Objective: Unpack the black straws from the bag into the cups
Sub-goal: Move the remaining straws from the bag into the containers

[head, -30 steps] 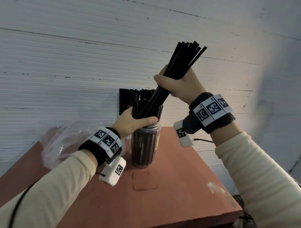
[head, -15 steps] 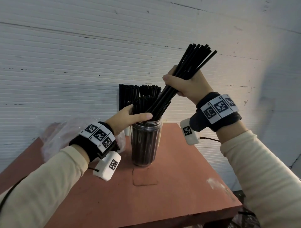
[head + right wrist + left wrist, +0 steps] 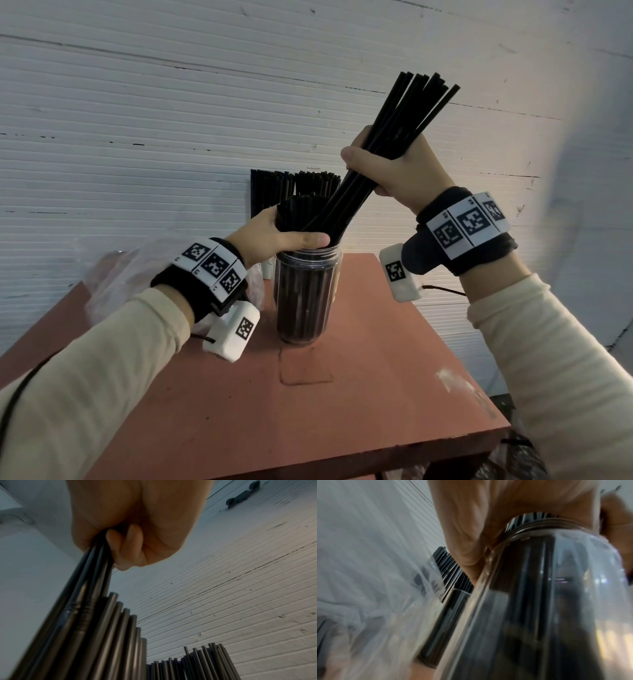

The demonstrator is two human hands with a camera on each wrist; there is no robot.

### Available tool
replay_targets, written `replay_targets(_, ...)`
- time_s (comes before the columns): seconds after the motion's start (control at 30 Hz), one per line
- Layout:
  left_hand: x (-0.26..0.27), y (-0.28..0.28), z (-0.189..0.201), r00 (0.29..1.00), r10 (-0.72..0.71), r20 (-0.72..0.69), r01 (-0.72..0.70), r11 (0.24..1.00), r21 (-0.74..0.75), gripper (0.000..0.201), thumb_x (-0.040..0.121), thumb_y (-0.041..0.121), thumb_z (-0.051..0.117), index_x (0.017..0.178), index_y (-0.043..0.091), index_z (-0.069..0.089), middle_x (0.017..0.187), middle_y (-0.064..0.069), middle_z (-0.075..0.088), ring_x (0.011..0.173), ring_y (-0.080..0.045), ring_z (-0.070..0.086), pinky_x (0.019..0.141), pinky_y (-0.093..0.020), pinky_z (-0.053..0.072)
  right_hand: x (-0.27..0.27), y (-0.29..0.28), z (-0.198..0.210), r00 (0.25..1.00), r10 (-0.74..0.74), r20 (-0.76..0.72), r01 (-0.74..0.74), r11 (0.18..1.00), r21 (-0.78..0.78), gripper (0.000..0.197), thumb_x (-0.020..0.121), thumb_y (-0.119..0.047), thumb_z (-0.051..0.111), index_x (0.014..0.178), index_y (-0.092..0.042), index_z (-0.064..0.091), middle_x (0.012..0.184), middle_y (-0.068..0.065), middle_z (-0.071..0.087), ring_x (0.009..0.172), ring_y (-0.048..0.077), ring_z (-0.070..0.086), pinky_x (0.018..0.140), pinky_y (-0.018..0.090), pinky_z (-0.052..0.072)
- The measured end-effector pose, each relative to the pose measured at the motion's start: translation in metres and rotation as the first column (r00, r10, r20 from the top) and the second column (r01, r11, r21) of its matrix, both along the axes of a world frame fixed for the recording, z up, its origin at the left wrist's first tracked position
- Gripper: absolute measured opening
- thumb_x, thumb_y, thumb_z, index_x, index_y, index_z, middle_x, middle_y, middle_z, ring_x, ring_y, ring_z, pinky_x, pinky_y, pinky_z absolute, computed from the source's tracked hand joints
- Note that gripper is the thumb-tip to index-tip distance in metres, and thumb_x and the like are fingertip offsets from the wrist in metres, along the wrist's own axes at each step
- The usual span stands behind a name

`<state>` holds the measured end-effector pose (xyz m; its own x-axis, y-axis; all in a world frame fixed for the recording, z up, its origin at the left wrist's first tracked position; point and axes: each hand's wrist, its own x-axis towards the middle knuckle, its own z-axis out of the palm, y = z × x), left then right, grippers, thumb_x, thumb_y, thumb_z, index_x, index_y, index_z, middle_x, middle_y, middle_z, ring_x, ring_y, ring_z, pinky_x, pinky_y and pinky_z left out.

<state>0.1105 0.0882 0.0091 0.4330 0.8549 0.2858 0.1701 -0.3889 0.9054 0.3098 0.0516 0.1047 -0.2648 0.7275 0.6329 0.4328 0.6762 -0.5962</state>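
Since a second ago the right hand has drawn its bundle of black straws slightly up and rightward, fingers clenched round it, lower ends still inside the clear plastic cup on the red table. The left hand clasps the straws standing at the cup's rim, apparently making room. The plastic bag lies behind-left.
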Motion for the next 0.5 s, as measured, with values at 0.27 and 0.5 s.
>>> replay_targets(0.27,-0.002,-0.001,-0.007,0.99,-0.111,0.089,0.12,0.988,-0.099,0.069,0.06,0.045,0.077,0.121,0.017,0.059,0.111,0.004,0.071,0.108,-0.01,0.065,0.1,-0.029,0.046,-0.004,0.004,0.005,0.998,0.014,0.06,-0.016,1.0,0.022,0.02,0.089,-0.013,0.064,0.079,0.004,0.06,0.059,-0.004,0.05,0.052,0.01,0.045,0.046,0.021,0.036)
replay_targets(0.5,-0.004,0.005,-0.011,0.98,-0.089,0.176,0.111,0.987,-0.116,0.047,0.051,0.024,0.069,0.095,0.011,0.057,0.084,-0.001,0.063,0.077,-0.008,0.063,0.074,-0.021,0.05,-0.007,0.008,0.007,0.996,0.012,0.087,-0.014,1.0,0.018,0.021,0.089,-0.014,0.063,0.079,0.004,0.06,0.061,-0.002,0.052,0.051,0.008,0.046,0.046,0.02,0.037)
